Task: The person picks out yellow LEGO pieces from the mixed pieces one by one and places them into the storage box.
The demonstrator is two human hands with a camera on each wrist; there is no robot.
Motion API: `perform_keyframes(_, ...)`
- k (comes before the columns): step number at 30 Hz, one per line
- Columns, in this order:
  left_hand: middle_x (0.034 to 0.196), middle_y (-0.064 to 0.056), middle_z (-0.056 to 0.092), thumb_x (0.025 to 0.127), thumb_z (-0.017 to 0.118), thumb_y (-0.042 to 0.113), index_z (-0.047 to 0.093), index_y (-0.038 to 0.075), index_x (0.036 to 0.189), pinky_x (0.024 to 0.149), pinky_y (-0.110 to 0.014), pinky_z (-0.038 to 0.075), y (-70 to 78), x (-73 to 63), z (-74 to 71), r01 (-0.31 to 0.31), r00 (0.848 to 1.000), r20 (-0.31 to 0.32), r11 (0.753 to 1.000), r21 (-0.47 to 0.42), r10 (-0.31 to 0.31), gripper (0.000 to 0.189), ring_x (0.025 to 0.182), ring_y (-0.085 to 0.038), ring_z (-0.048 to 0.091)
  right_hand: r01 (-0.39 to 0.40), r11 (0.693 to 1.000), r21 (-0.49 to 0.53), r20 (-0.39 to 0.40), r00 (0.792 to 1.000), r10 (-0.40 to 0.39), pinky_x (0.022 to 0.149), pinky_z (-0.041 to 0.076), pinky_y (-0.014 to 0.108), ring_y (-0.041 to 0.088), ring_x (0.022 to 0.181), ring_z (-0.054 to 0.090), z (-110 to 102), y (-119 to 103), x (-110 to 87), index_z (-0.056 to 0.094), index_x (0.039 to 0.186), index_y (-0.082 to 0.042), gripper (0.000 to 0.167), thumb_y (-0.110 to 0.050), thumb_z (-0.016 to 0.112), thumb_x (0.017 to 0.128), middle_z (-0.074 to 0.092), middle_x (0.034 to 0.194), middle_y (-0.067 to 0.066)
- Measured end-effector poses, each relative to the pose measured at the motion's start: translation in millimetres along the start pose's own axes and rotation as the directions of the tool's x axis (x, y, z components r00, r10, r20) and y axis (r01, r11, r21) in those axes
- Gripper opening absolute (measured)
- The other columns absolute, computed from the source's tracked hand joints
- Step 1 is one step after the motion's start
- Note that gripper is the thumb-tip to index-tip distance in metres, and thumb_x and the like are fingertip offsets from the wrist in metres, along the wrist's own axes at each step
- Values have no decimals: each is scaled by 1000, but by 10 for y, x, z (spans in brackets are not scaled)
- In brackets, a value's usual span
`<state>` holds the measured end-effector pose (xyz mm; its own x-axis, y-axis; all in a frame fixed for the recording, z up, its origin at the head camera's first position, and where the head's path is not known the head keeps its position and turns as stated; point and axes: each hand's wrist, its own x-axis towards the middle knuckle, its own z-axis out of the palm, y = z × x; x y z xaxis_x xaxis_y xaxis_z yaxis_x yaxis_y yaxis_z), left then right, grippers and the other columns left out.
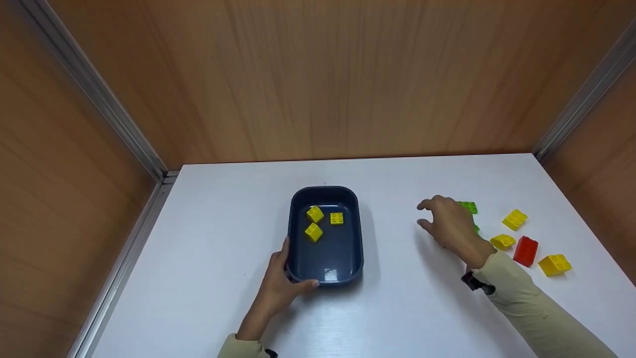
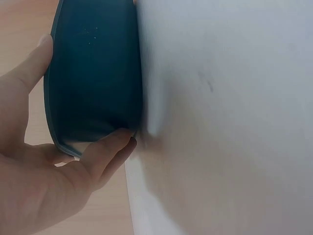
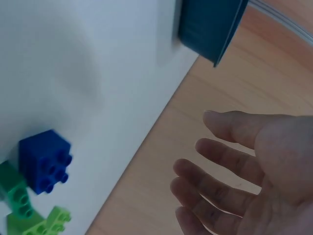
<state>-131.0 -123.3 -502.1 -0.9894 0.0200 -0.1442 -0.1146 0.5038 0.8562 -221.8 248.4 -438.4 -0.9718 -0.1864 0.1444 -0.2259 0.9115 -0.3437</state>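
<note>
My left hand [image 1: 276, 291] grips the near left corner of a dark blue plastic tray [image 1: 325, 261], fingers along its left side and thumb at the near rim. The left wrist view shows the fingers around the end of the tray. Inside it lie three yellow toy bricks, one at the back left [image 1: 314, 214], one just below it [image 1: 313, 232] and one to the right [image 1: 337, 219]. My right hand [image 1: 452, 226] hovers right of the tray, fingers spread and holding nothing. It partly covers green bricks [image 1: 468, 207]. A blue brick [image 3: 44, 161], visible in the right wrist view, is hidden in the head view.
Right of my right hand lie a red brick [image 1: 525, 251] and three yellow bricks, one at the back [image 1: 515, 219], one beside the sleeve [image 1: 503, 242] and one farthest right [image 1: 555, 265]. Wooden panels [image 1: 348, 79] enclose the white table [image 1: 198, 238] at the back and sides.
</note>
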Motion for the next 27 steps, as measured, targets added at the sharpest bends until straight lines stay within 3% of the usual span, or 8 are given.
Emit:
perform_keyframes(7,152,-29,44,78,97,23,17,0,168,120,-57,39,0,-10,-9,-45,999,-6,999,-15,45,123,143,-44,47,-54,998,-12,27,998,54,88,59,63,47,108,68,-11,202,-114,75,121,3,34,-8,83,90,71,121,30)
perform_keyframes(11,149,-28,45,77,97,24,17,1,168,120,-57,39,1,-13,-8,-38,999,-2,999,-17,38,123,141,-42,48,-73,997,-26,41,996,74,90,58,64,50,116,64,-23,291,-172,74,123,4,35,-9,82,91,68,129,31)
perform_keyframes(15,149,-28,45,78,97,24,17,1,168,120,-57,39,9,-17,-12,-35,999,-2,999,-20,35,123,141,-42,48,-105,994,-13,61,993,105,84,61,59,49,110,66,-40,357,-219,72,126,6,39,-9,82,91,65,133,32)
perform_keyframes(21,151,-28,45,78,97,24,17,2,169,120,-57,39,11,-14,-9,-25,1000,-4,1000,-18,25,123,141,-42,48,-143,990,-9,70,987,143,67,62,46,40,90,67,-61,467,-284,71,128,6,42,-9,83,91,69,119,32)
perform_keyframes(24,151,-27,45,78,97,24,17,3,169,120,-57,39,13,-9,-5,-23,1000,-4,1000,-17,23,123,142,-42,47,-149,989,-3,61,987,149,65,62,47,43,93,65,-75,533,-337,71,128,5,42,-10,83,91,68,119,34)
perform_keyframes(27,151,-27,45,78,97,24,17,4,169,121,-57,38,14,-7,-4,-19,1000,-2,1000,-16,19,123,141,-41,48,-162,987,-7,69,984,162,73,63,53,47,101,62,-90,604,-402,70,129,5,43,-10,82,91,65,125,35)
